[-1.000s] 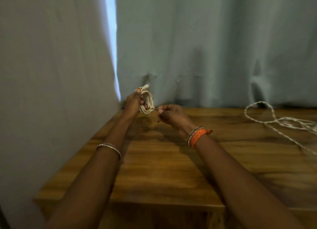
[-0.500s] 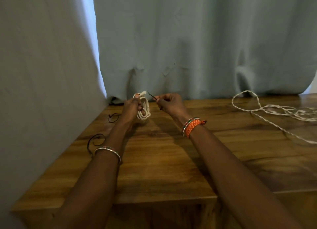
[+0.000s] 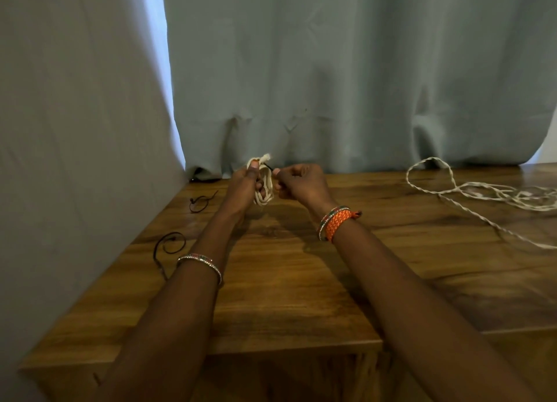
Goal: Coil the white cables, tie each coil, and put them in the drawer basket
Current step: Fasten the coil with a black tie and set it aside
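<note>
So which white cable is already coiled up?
The one gripped in the left hand, the white coil. The other white cable sprawls loose on the table at right.

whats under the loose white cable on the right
The loose white cable lies straight on the bare wooden table; nothing else shows beneath it. Its far end runs out of frame, so that part cannot be checked.

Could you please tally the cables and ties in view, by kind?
White cables: 2, the coil gripped by the left hand and a loose cable on the table.
Dark ties: 3, one pinched by the right hand, two on the table.
Total: 5
</note>
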The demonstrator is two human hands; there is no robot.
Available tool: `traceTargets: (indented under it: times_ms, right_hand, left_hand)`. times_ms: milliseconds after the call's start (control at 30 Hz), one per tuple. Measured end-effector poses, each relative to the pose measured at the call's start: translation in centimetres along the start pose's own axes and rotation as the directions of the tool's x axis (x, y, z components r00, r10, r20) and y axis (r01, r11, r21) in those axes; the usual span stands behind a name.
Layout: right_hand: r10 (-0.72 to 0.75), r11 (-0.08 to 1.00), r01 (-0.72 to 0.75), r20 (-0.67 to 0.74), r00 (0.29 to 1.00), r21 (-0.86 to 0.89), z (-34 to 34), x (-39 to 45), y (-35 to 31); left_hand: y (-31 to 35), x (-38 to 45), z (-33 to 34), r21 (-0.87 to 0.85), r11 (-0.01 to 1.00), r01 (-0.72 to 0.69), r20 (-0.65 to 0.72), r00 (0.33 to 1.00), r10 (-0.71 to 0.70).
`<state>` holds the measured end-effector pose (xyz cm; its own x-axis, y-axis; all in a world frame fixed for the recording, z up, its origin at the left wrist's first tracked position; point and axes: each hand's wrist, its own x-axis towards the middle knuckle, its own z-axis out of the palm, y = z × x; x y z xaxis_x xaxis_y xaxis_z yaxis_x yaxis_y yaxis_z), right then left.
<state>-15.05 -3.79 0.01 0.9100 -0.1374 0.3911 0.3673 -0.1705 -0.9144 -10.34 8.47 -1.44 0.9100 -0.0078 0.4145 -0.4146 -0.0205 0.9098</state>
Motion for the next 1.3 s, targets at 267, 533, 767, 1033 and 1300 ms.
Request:
traceTargets:
  times_ms: [267, 533, 767, 1033, 1300]
  right_hand:
    - [0.095, 0.993, -0.095, -0.007, 0.995, -0.074, 0.6, -0.6, 0.3]
    - [0.102, 0.991, -0.097, -0.05, 0.994, 0.094, 2.3, -1.8, 0.6]
    - [0.239, 0.907, -0.25, 0.074, 0.968, 0.339, 4.0, -2.8, 0.1]
    - [0.362, 0.838, -0.32, -0.013, 0.932, 0.443, 2.7, -2.5, -0.4]
    - [0.402, 0.759, -0.357, 0.039, 0.915, 0.544, 2.3, -2.2, -1.1]
  left_hand:
    - [0.4, 0.1, -0.6, -0.008, 0.999, -0.051, -0.106, 0.993, 0.05]
    - [2.0, -3.5, 1.5, 0.426, 0.882, -0.201, -0.204, 0.928, 0.31]
    - [2.6, -3.7, 1.3, 0.455, 0.879, -0.144, -0.395, 0.852, 0.344]
    - [1.6, -2.6, 2.1, 0.067, 0.99, -0.123, -0.261, 0.956, 0.137]
    - [1.1, -2.1, 2.6, -0.151, 0.988, -0.02, -0.272, 0.962, -0.022]
